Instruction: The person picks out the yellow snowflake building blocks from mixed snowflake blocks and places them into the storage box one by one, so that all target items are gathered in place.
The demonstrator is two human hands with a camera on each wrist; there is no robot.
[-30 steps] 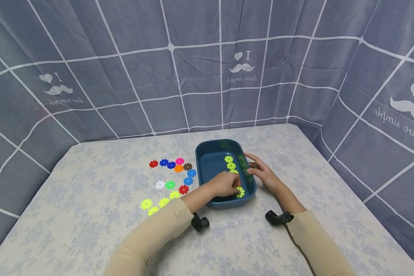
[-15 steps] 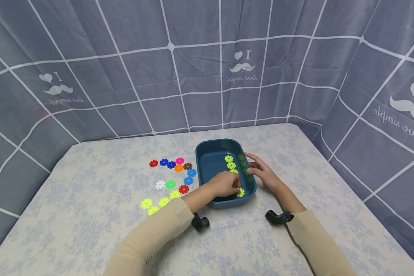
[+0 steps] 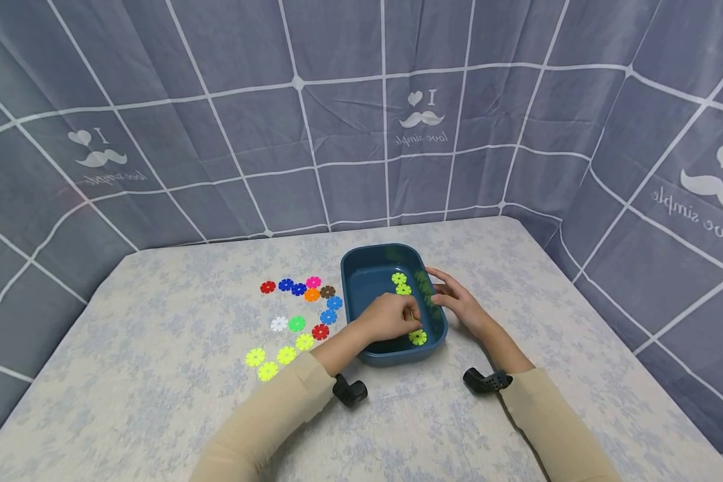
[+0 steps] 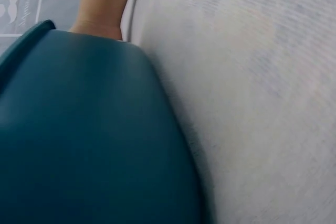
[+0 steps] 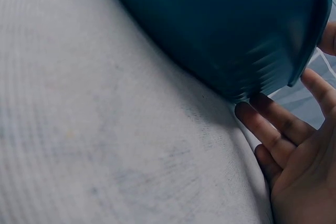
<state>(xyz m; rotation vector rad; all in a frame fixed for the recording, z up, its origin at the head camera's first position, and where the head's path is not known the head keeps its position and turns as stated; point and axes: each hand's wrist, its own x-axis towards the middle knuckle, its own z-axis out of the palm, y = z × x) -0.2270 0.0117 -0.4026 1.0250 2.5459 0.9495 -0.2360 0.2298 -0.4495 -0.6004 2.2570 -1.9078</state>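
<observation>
A dark teal bin (image 3: 367, 361) stands at the middle of the table. My left hand (image 3: 388, 318) reaches into it over the left rim, fingers bent down above a row of yellow notched discs. One yellow disc (image 3: 418, 337) lies fully visible just below the thumb, while others (image 3: 399, 278) show beyond the knuckles. Whether the partly hidden fingertips pinch a disc cannot be told. My right hand (image 3: 465, 309) rests against the bin's right side, its fingers spread. In the right wrist view, the right fingers (image 5: 273, 132) touch the outer wall. The left wrist view shows mostly bin wall (image 4: 94, 129).
Loose discs lie left of the bin: red (image 3: 268, 287), dark blue (image 3: 286, 285), pink (image 3: 313, 282), orange (image 3: 311, 294), brown (image 3: 327, 292), light blue (image 3: 334, 303), white (image 3: 279, 324), green (image 3: 297, 324) and several yellow ones (image 3: 268, 371). A grey-blue curtain (image 3: 349, 127) hangs behind.
My left hand has lifted slightly away from the nearest yellow disc in the bin, which now shows whole. The right hand has stayed against the bin.
</observation>
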